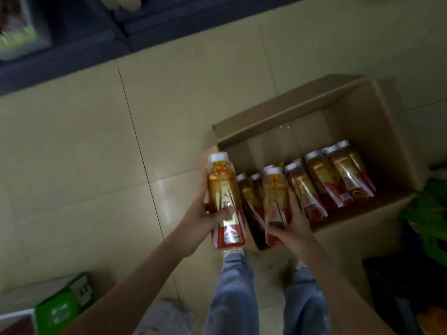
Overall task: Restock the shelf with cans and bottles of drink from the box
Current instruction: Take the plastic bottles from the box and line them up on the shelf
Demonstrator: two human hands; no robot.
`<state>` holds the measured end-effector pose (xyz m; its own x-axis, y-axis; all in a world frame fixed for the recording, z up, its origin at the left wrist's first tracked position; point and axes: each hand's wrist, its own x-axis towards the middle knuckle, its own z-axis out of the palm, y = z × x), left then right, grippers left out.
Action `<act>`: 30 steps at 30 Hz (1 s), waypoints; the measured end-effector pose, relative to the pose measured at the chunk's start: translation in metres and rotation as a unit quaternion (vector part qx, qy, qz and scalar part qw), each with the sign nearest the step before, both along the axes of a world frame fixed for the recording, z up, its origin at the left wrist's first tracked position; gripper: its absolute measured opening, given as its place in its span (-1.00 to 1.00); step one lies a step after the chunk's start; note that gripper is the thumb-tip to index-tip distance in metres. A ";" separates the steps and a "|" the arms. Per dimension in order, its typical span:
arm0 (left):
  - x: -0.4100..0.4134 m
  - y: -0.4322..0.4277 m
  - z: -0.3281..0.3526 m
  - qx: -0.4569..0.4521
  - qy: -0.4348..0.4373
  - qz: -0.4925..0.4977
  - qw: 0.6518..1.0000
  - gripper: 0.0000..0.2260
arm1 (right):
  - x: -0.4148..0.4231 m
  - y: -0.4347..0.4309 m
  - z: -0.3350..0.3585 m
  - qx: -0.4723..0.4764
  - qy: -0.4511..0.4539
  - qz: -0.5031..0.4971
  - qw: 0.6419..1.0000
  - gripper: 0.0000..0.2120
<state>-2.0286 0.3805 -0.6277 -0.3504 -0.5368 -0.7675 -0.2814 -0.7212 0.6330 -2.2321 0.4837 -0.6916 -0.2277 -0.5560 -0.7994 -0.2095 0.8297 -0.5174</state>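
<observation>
Dim, soft overall, with glare patches on the floor tiles [167,189] and heavy blur toward the wide-angle edges.

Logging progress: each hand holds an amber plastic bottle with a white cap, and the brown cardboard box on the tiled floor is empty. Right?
No. The head view shows the brown cardboard box is not empty: a row of amber white-capped bottles sits in it. The left hand grips the left bottle, the right hand the right bottle.
</observation>
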 end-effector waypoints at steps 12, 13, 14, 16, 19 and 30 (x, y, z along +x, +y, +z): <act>-0.031 0.004 0.323 -0.116 0.116 -0.104 0.981 -0.13 | -0.029 0.035 0.376 -0.233 -0.130 -0.182 0.946 -0.10; -0.032 0.018 0.360 -0.138 0.127 -0.110 0.976 -0.11 | -0.029 0.048 0.414 -0.267 -0.135 -0.177 0.938 -0.08; -0.034 0.024 0.378 -0.154 0.137 -0.109 0.972 -0.09 | -0.032 0.054 0.431 -0.288 -0.138 -0.166 0.933 -0.07; -0.037 0.044 0.417 -0.183 0.146 -0.109 0.966 -0.08 | -0.035 0.074 0.471 -0.325 -0.130 -0.159 0.923 -0.06; -0.046 0.099 0.495 -0.225 0.172 -0.116 0.952 -0.10 | -0.041 0.136 0.552 -0.399 -0.106 -0.141 0.900 -0.06; -0.120 0.248 0.728 -0.373 0.310 -0.236 0.842 -0.11 | -0.056 0.314 0.781 -0.593 0.047 -0.099 0.798 -0.02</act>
<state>-2.1486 0.6286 0.1003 -0.8684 -0.4783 0.1306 0.1258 0.0422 0.9912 -2.2880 0.7973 0.0891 -0.4324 -0.8545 0.2877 -0.2193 -0.2098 -0.9528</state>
